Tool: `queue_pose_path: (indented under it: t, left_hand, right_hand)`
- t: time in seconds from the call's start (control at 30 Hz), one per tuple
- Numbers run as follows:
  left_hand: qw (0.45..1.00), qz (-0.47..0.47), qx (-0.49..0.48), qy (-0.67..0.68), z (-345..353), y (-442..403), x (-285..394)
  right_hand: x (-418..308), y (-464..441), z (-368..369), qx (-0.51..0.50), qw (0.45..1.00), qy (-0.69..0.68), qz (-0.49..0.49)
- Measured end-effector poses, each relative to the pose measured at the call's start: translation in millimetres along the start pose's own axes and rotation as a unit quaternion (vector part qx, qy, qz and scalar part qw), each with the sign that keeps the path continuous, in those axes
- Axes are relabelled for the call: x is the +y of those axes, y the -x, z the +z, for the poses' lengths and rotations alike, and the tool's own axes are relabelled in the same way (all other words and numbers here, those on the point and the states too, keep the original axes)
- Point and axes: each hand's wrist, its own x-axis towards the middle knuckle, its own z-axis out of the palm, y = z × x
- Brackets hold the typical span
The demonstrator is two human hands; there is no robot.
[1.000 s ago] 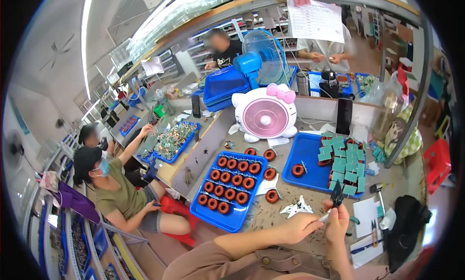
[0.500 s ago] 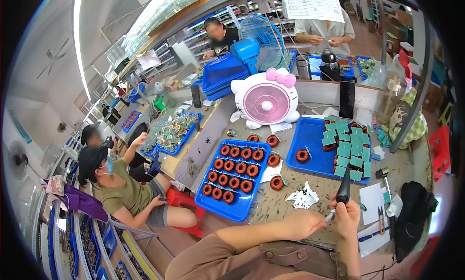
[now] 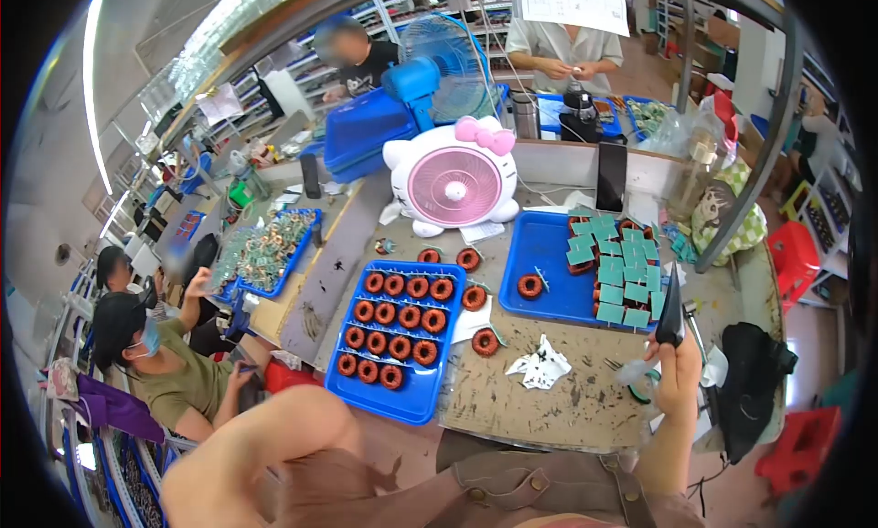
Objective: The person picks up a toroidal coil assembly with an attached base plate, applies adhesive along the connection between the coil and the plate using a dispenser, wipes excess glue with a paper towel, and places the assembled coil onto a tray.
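Note:
My right hand (image 3: 675, 371) is closed around a black-handled pointed tool (image 3: 671, 320), its tip upward; the exact kind is unclear. Beside these fingers is a small whitish, translucent piece (image 3: 631, 373); whether the hand holds it is unclear. A green ring-shaped item (image 3: 644, 387) lies just below. My left arm (image 3: 283, 427) is bent at the lower left, and its hand is out of sight. Beyond the right hand, a blue tray (image 3: 567, 299) carries green circuit boards (image 3: 631, 272) and one copper-wound coil (image 3: 530, 287). Another blue tray (image 3: 412, 405) has rows of similar coils (image 3: 399, 347).
Loose coils (image 3: 485, 342) and a stained white tissue (image 3: 540, 363) lie between the trays. Behind stand a pink-and-white fan (image 3: 455, 188), a blue fan (image 3: 448, 71) and a phone (image 3: 611, 176). A black cloth (image 3: 752, 377) lies at right. Co-workers (image 3: 169, 373) sit left.
My left hand has left the work and gone out of view, its arm swinging left. My right hand, still gripping the pointed tool, has risen slightly. The whole view has shifted.

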Motion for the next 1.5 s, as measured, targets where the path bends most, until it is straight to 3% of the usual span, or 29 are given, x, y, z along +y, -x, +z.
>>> queue_pose_path:
  t: [0.03, 0.1, 0.27, 0.33, 0.4, 0.53, 0.73, 0.77, 0.9, 0.97, 1.03, 1.5]
  left_hand:
    - [0.995, 0.086, -0.002, 0.056, 6.9, -21.2, 6.6]
    - [0.981, 0.164, 0.005, 0.100, 9.0, -40.4, 4.6]
    - [0.961, 0.082, 0.140, 0.225, -0.3, -9.1, -118.5]
    - [0.919, 0.035, 0.203, 0.336, 1.9, 6.5, -185.1]
    - [0.867, 0.009, 0.262, 0.425, 3.4, 19.4, -243.3]
    - [0.754, 0.004, 0.366, 0.546, 17.0, 43.7, -294.7]
    - [0.660, 0.036, 0.431, 0.614, 20.1, 67.3, -323.2]
    - [0.732, 0.032, 0.316, 0.603, 6.8, 77.6, -332.6]
    - [0.780, 0.043, 0.177, 0.598, -2.1, 78.0, -342.7]
    - [0.719, 0.047, 0.294, 0.628, 7.3, 80.0, -340.6]
    - [0.706, 0.030, 0.350, 0.615, 7.8, 79.0, -334.5]
    - [0.771, -0.008, 0.321, 0.550, -2.7, 83.3, -334.7]
  right_hand:
    - [-5.2, -3.7, 0.2, 0.016, 1.000, 0.022, -0.008]
    - [2.7, -1.2, -2.4, 0.052, 0.998, 0.038, -0.029]
    - [26.3, 20.2, -15.1, 0.179, 0.983, -0.032, -0.021]
    - [25.9, 21.6, -22.1, 0.193, 0.973, -0.117, -0.051]
    - [38.7, 27.2, -36.8, 0.208, 0.971, -0.089, -0.076]
    - [32.2, 25.8, -36.4, 0.298, 0.947, -0.037, -0.111]
    - [32.4, 29.3, -36.8, 0.323, 0.939, -0.030, -0.112]
    - [30.8, 28.5, -34.0, 0.322, 0.940, -0.029, -0.114]
    - [29.3, 29.1, -34.6, 0.281, 0.950, -0.038, -0.132]
    - [28.2, 30.5, -34.1, 0.267, 0.953, -0.037, -0.138]
    - [10.2, 21.3, -25.0, 0.287, 0.947, -0.022, -0.140]
    - [4.9, 21.0, -21.6, 0.278, 0.950, -0.042, -0.136]
